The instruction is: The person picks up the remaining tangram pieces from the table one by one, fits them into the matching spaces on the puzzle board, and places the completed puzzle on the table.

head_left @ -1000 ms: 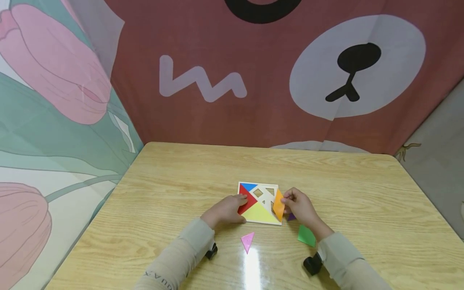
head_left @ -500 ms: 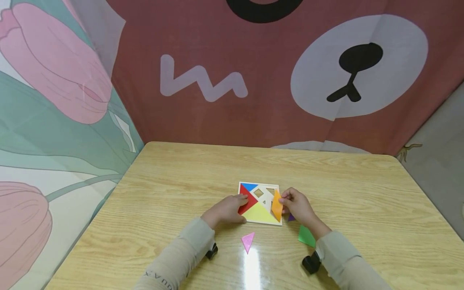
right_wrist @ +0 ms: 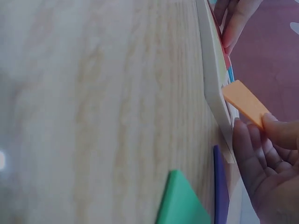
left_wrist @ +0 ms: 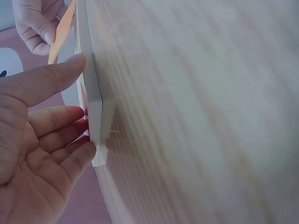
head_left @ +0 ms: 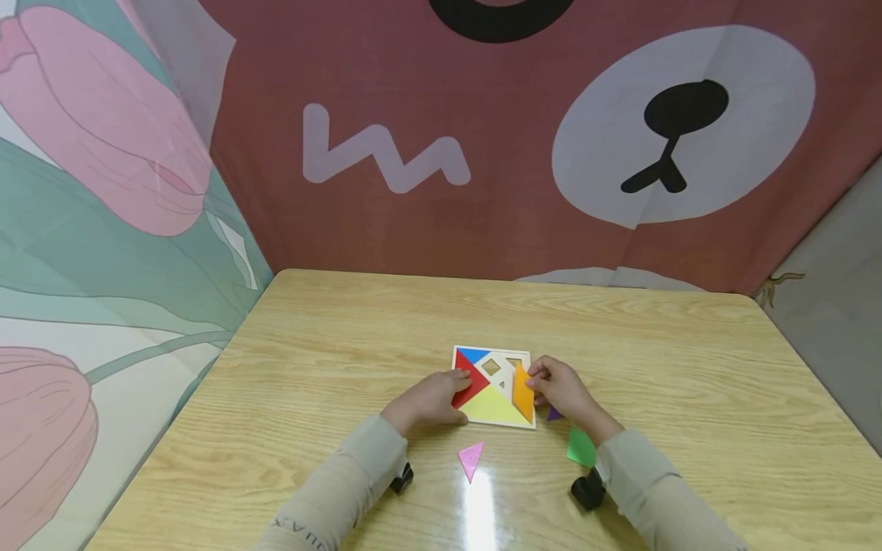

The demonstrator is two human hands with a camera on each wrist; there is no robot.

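A tangram board (head_left: 503,367) lies on the table, with red (head_left: 465,386), yellow (head_left: 494,405) and blue (head_left: 474,354) triangles set in it. My left hand (head_left: 430,398) rests at its left side. In the left wrist view those fingertips touch the red triangle and the board's edge, the thumb stretched toward the near edge. Between thumb and fingers, my right hand (head_left: 563,390) pinches an orange parallelogram (head_left: 523,394). The right wrist view shows this piece (right_wrist: 245,102) tilted, one end at the board's face.
A pink triangle (head_left: 472,461) lies on the table in front of the board. Right of it are a green piece (head_left: 581,448) and a purple piece (head_left: 554,414), both partly hidden by the right arm in the head view. A printed cloth (head_left: 386,237) hangs behind the table.
My right hand has shifted slightly left, bringing the orange parallelogram further over the board's right-hand recess. The left hand and the loose pieces stay where they were.
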